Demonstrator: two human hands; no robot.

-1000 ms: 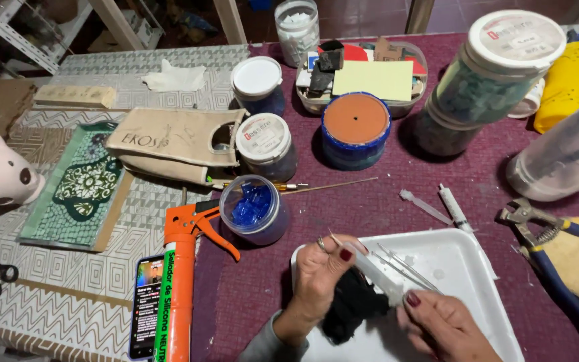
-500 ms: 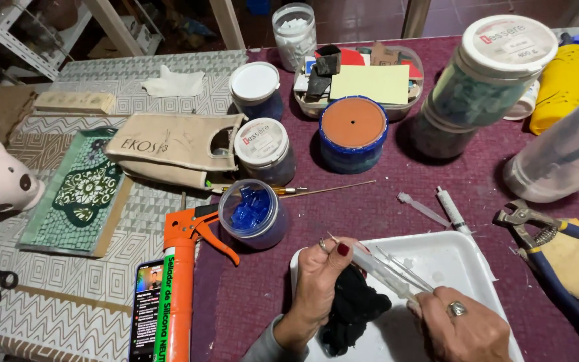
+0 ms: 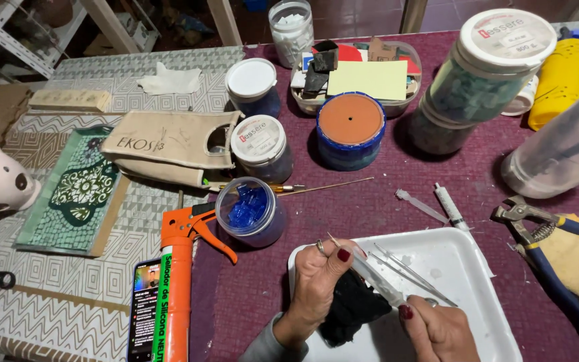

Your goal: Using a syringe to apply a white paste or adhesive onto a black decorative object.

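Observation:
Over a white tray [image 3: 464, 268], both my hands hold a clear syringe [image 3: 375, 281] that lies slantwise between them. My left hand [image 3: 319, 285] pinches its upper end with thumb and forefinger. A bunched black cloth [image 3: 353, 310] sits under that palm, on the tray. My right hand [image 3: 437, 332] grips the syringe's lower end at the bottom edge of the view. Thin metal tweezers [image 3: 413, 273] lie in the tray just beyond the syringe.
Near my left hand are an open jar of blue glass pieces [image 3: 249, 211], an orange caulking gun [image 3: 179, 281] and a phone [image 3: 143, 308]. Nippers [image 3: 537, 231] on a yellow cloth lie to the right. Several lidded jars, a second syringe [image 3: 449, 206] and a green mosaic tray [image 3: 75, 191] stand farther off.
My right hand has slid down along the syringe toward the bottom edge. My left hand stays pinched on the upper end over the black cloth.

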